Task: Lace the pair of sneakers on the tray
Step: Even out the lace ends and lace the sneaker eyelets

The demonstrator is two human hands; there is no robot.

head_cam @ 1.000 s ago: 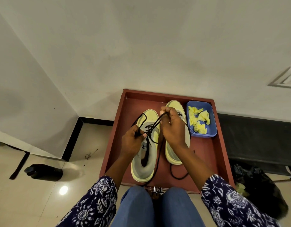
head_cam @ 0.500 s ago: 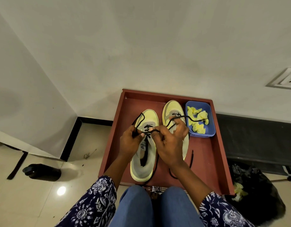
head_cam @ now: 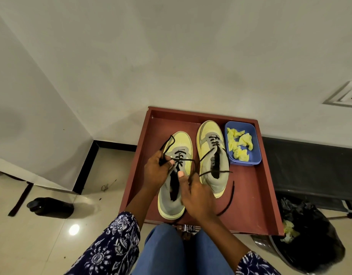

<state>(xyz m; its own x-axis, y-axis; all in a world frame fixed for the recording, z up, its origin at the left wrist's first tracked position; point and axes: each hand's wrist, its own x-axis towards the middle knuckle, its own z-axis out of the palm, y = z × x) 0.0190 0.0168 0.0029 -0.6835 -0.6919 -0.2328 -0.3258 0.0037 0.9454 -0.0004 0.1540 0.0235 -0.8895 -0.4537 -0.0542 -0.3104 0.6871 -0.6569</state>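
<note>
You're working over the red tray (head_cam: 256, 199), both sneakers sitting side by side inside it, toes pointing away from you. Your left hand (head_cam: 156, 171) is curling round one end of the black lace (head_cam: 183, 160) at the left sneaker (head_cam: 178, 147), a loop of it arching up past your knuckles. Your right hand (head_cam: 197, 193) is hovering low over that shoe's heel, fingers curled; it looks to be pinching the other lace end, though the grip itself is hidden. The right sneaker (head_cam: 212, 155) is lying just beside, its own lace trailing loose onto the tray floor. A blue tub (head_cam: 254, 135) of yellow scraps is sitting beside it.
</note>
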